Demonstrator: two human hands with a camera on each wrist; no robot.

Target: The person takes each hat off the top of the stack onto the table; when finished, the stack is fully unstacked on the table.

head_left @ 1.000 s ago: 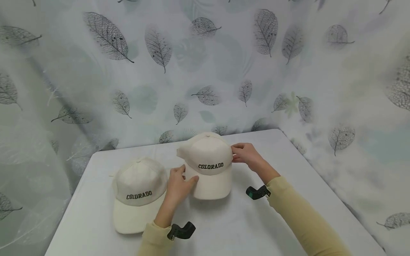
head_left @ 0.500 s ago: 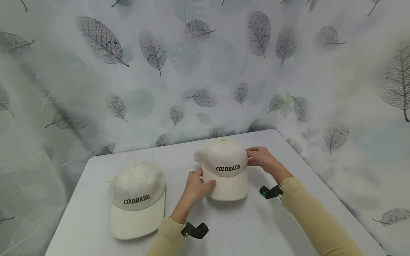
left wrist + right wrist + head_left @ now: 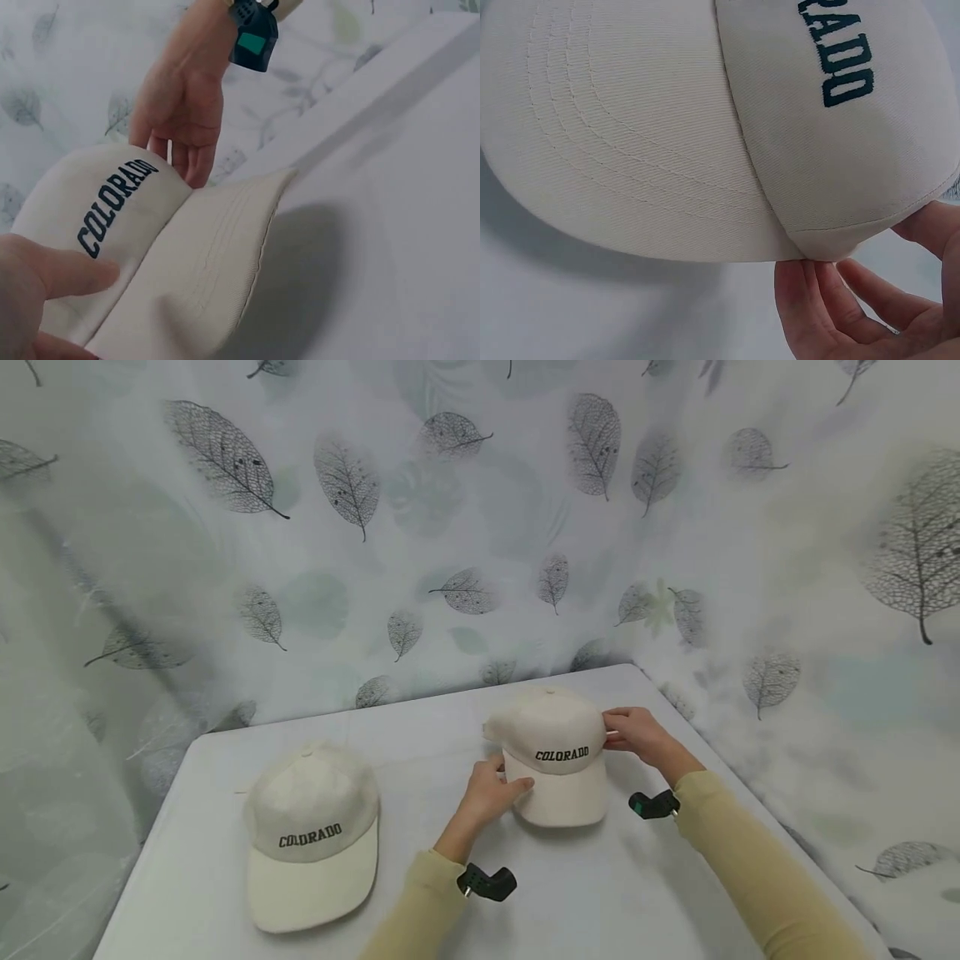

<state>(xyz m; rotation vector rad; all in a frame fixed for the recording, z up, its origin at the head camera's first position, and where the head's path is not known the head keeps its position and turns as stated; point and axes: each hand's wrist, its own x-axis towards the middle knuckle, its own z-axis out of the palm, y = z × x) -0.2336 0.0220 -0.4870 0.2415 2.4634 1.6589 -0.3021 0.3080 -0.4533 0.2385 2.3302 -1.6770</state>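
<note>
A cream cap with dark COLORADO lettering [image 3: 557,752] sits right of the table's middle, brim toward me. My left hand [image 3: 491,789] grips its left side, thumb on the crown [image 3: 64,274] and fingers under the edge. My right hand [image 3: 633,737] holds the cap's right side, fingers curled at the lower rim [image 3: 832,300]. The left wrist view shows the brim [image 3: 217,262] lifted slightly off the table. A second identical cap [image 3: 311,831] rests alone on the table's left part, away from both hands.
The white table [image 3: 570,893] is closed in at the back and right by a leaf-printed curtain [image 3: 450,527]. Its back right corner lies just behind the held cap. Black wrist cameras [image 3: 486,883] sit on both yellow sleeves.
Both hands have carried the held cap to the right, away from the other cap, which now lies farther off at the left.
</note>
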